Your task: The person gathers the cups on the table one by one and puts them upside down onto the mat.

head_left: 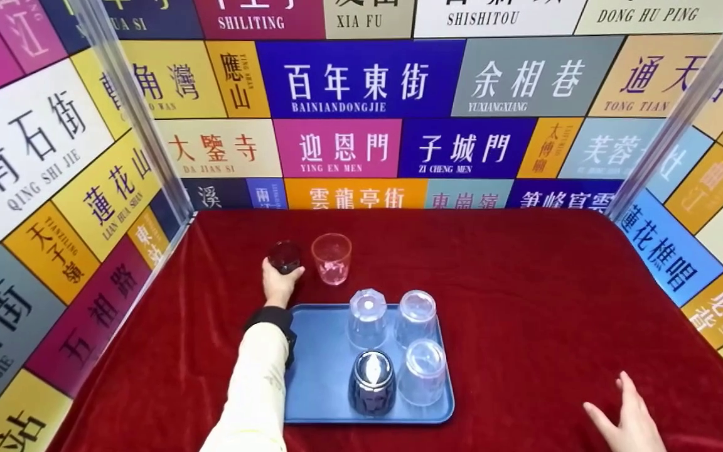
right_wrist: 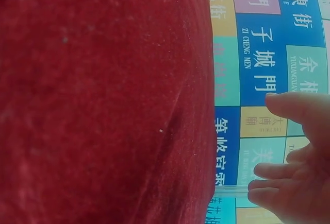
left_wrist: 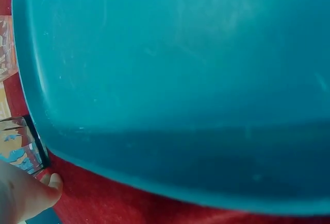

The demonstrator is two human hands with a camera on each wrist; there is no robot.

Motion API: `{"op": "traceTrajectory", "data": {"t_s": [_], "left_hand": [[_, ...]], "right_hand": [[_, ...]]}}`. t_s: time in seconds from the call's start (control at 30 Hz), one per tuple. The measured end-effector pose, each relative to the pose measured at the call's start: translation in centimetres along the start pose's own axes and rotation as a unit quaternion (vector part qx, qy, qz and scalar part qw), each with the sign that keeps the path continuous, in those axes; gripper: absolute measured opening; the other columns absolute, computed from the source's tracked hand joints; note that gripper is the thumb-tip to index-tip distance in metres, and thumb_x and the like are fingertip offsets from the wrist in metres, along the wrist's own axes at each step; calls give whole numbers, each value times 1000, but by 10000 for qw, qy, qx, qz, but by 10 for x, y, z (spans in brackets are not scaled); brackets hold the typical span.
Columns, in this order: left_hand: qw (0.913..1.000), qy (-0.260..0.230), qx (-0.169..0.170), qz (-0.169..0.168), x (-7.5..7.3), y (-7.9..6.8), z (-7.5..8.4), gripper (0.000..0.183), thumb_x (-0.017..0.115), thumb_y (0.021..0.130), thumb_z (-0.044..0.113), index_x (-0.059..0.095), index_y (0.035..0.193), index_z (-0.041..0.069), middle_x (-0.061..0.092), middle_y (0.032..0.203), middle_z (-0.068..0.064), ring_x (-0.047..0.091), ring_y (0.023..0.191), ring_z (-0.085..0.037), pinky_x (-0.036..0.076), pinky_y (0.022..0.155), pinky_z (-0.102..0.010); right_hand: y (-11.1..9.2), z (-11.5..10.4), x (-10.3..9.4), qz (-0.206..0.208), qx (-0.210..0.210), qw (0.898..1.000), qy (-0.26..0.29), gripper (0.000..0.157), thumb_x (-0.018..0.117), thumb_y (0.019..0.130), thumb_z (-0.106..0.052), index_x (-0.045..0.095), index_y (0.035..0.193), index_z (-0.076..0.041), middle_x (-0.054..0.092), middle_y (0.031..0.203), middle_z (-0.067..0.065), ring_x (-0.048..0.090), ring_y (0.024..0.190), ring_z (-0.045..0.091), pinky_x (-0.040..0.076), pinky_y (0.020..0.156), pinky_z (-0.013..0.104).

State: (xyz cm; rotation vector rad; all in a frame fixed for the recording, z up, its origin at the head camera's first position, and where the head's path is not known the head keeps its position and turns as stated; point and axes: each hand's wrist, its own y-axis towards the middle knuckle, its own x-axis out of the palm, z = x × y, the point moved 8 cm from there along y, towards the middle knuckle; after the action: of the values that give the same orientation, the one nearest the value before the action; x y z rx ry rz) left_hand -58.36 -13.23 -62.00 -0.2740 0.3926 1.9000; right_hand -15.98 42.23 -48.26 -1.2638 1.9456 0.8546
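Observation:
Beyond the tray's far left corner, my left hand (head_left: 280, 285) holds a dark drinking glass (head_left: 285, 257) on the red cloth, thumb on its right side and fingers on its left. In the left wrist view, that hand (left_wrist: 26, 193) is partly cut off beside the glass (left_wrist: 21, 144). A clear, orange-tinted glass (head_left: 332, 258) stands upright just to the right. On the blue tray (head_left: 317, 376) sit upside-down glasses: three clear ones, one of them faceted (head_left: 368, 317), and a dark one (head_left: 373, 383). My right hand (head_left: 631, 424) hovers at the lower right, fingers apart, holding nothing.
Red velvety cloth (head_left: 524, 282) covers the table. Panels with street names (head_left: 361, 78) surround it at the back and sides. Clear upright posts (head_left: 681, 113) stand at the two back corners.

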Motion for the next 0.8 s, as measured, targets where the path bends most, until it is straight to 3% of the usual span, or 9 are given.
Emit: {"op": "traceTrajectory", "data": {"t_s": [0.1, 0.23, 0.3, 0.33, 0.37, 0.5, 0.6, 0.8], "left_hand": [[9997, 173, 116, 140, -2, 3, -9, 104, 73, 48, 50, 23, 128, 8, 40, 121, -17, 37, 111, -26, 29, 90, -30], [9999, 85, -27, -95, -1, 8, -17, 100, 75, 51, 41, 22, 129, 7, 38, 123, -18, 35, 113, -26, 29, 91, -30], [9997, 16, -87, -219, -4, 3, -9, 100, 76, 52, 37, 20, 129, 6, 36, 124, -17, 33, 115, -24, 27, 93, -29], [9997, -136, 36, -207, -7, 0, -4, 100, 76, 51, 38, 21, 129, 7, 37, 123, -15, 33, 115, -21, 26, 94, -25], [9995, -222, 218, -99, -11, -3, 3, 98, 76, 49, 39, 25, 127, 7, 40, 120, -15, 36, 113, -21, 27, 92, -22], [9984, -375, 256, -346, -38, -45, 68, 94, 75, 55, 34, 24, 127, 2, 38, 121, -17, 33, 115, -24, 23, 97, -29], [9981, 3, 192, -584, -55, -74, 116, 84, 73, 60, 22, 26, 124, -6, 39, 119, -23, 36, 111, -32, 26, 94, -40], [9932, -85, 852, -792, -69, -97, 159, 74, 71, 62, 24, 33, 118, -5, 44, 111, -20, 42, 102, -29, 33, 87, -35]], "right_hand": [[-1, 2, 1, -175, 87, 9998, -27, 79, 55, 78, -28, 7, 128, 10, 30, 114, 34, 29, 100, 48, 26, 75, 52], [-1, 3, 1, -228, 103, 9997, -31, 80, 54, 79, -30, 5, 129, 8, 29, 115, 34, 28, 101, 47, 26, 76, 53], [-1, 1, 0, -161, 41, 9999, 11, 79, 54, 79, -29, 5, 129, 7, 30, 115, 34, 29, 101, 47, 25, 76, 52], [-1, 0, 0, -102, -10, 9999, 39, 78, 55, 79, -28, 6, 129, 7, 30, 115, 34, 29, 102, 47, 25, 76, 52], [-1, -1, -1, -33, -66, 9999, 72, 78, 56, 78, -27, 7, 129, 7, 31, 115, 33, 29, 102, 47, 25, 77, 52], [-2, -4, 1, 63, -221, 9996, 189, 77, 56, 78, -24, 7, 130, 6, 31, 114, 34, 29, 102, 48, 24, 78, 53], [-1, -5, 4, 7, -268, 9993, 257, 78, 56, 78, -24, 6, 131, 4, 31, 114, 34, 29, 102, 48, 23, 78, 53], [0, -9, 10, -404, -89, 9987, 311, 81, 55, 79, -27, 1, 131, 3, 27, 118, 34, 25, 106, 48, 22, 79, 54]]}}
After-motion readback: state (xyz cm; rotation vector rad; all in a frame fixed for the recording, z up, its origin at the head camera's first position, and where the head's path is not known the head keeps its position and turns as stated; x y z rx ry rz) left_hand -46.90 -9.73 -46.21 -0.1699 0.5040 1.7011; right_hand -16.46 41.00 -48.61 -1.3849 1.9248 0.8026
